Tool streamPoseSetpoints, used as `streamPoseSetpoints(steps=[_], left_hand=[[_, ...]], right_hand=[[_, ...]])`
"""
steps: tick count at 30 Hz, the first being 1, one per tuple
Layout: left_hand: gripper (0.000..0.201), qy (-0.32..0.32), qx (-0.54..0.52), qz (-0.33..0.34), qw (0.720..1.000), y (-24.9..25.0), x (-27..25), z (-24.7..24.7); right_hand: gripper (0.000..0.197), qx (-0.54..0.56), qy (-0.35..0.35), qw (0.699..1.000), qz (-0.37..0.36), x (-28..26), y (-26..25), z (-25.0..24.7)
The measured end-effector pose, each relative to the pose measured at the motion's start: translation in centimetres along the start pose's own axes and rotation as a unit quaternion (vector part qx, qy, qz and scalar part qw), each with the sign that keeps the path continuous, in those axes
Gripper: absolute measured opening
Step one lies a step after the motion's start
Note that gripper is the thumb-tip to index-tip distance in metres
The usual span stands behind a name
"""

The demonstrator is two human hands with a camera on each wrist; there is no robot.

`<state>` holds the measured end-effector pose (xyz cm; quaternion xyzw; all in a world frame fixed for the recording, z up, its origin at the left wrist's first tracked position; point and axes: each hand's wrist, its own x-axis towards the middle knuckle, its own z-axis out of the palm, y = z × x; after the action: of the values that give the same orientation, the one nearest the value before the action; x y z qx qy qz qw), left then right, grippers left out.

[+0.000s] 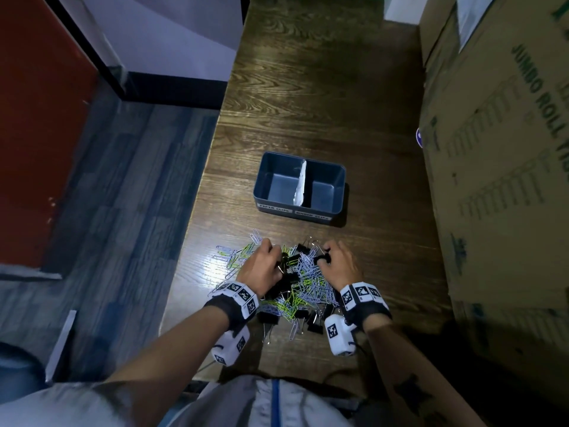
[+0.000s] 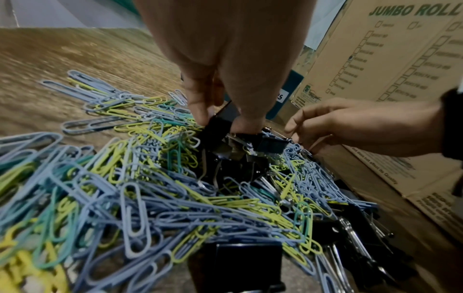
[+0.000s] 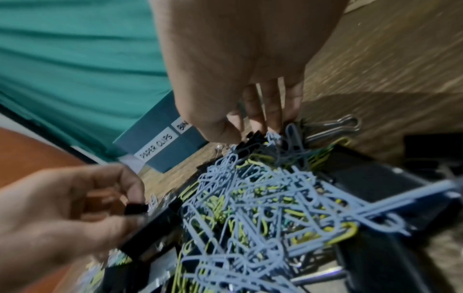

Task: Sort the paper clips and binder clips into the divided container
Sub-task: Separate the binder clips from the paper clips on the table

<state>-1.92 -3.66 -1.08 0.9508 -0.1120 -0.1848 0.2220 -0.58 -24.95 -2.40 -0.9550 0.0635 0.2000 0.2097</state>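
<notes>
A heap of blue, green and yellow paper clips (image 1: 311, 282) mixed with black binder clips (image 1: 289, 277) lies on the wooden table near its front edge. Beyond it stands the dark blue divided container (image 1: 261, 180), with a white paper divider (image 1: 300, 186); its front wall is labelled PAPER CLIPS on the left half and BINDER CLIPS on the right. Both halves look empty. My left hand (image 1: 275, 260) reaches into the heap's left side and pinches a black binder clip (image 2: 216, 123) between thumb and fingers (image 2: 198, 107). My right hand (image 1: 324, 257) pinches another black binder clip (image 3: 251, 137) at the heap's far right.
Large cardboard boxes (image 1: 498, 149) printed JUMBO ROLL wall off the table's right side, close to the heap. The table's left edge (image 1: 197, 211) drops to a blue-grey floor. Bare wood (image 1: 323, 87) stretches beyond the container.
</notes>
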Motion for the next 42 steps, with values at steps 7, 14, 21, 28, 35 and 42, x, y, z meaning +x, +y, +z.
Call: streamPoseSetpoints(steps=[7,14,21,28,35,42], left_hand=[[0.023,0.08,-0.01,0.063,0.995,-1.0,-1.3,-2.0],[0.009,0.109,-0.144,-0.014,0.983,-5.1,-0.4,-6.2],[0.009,0.146,-0.191,-0.215,0.947,-11.8,1.9,-6.6],[0.032,0.138,-0.166,-0.285,0.934,-13.6,0.1,-5.1],[0.035,0.096,-0.083,-0.235,0.964,-12.1,-3.4,-1.1],[0.039,0.027,-0.06,-0.109,0.992,-6.9,-4.0,1.2]], right_hand=[[0.042,0.019,-0.002,0.999,0.046,1.0,-1.2,1.0],[0.009,0.013,0.033,0.998,0.043,0.5,-2.1,-0.3],[0.013,0.124,0.05,0.991,0.03,0.4,-0.4,-3.5],[0.011,0.141,0.024,0.978,0.151,0.1,7.3,-4.9],[0.034,0.131,0.096,0.965,0.204,-2.2,9.7,-3.3],[0.019,0.133,0.077,0.969,0.192,-6.9,8.8,-1.1]])
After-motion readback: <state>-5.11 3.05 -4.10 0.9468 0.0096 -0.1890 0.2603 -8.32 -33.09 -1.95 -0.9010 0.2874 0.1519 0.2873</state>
